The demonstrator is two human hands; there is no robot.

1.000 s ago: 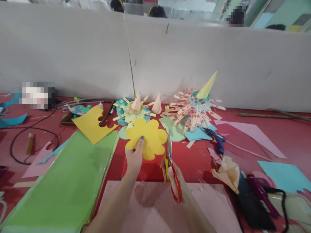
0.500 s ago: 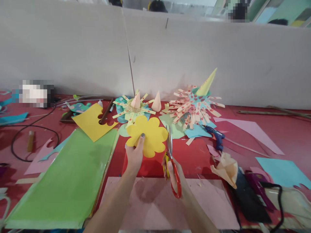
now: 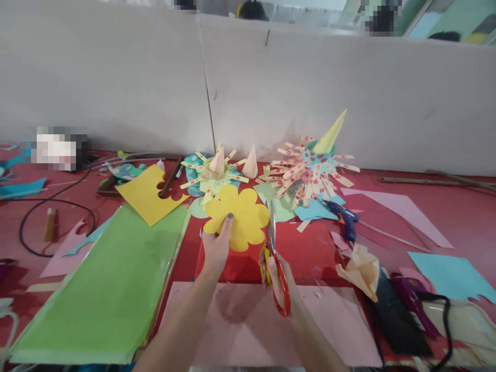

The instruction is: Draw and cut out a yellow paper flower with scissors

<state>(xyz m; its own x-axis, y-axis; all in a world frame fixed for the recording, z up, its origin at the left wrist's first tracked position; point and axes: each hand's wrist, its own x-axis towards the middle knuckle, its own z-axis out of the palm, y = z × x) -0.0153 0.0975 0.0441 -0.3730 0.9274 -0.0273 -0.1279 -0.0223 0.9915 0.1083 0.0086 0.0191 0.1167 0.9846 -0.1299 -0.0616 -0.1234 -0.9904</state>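
Note:
My left hand (image 3: 217,245) pinches a yellow paper flower (image 3: 248,219) with rounded petals, its thumb lying on top of the paper. Red-handled scissors (image 3: 281,289) are gripped in my right hand (image 3: 277,268), blades pointing away from me beside the flower's right edge. A small yellow piece (image 3: 265,258), perhaps paper, shows at the fingers of that same hand; I cannot tell whether it is separate. Both hands are above a red sheet (image 3: 306,248) and a pink board (image 3: 240,325).
Green sheets (image 3: 96,289) lie to the left, with a cut yellow sheet (image 3: 145,199) beyond. Fringed paper crafts (image 3: 310,170) stand near the white wall (image 3: 135,77). On the right are a blue glue gun (image 3: 349,219), a crumpled peach paper (image 3: 360,268) and a black phone-like slab (image 3: 399,320).
The yellow flower and my left hand have shifted very slightly to the right, and the flower is turned a little. My right hand with the scissors is almost unmoved.

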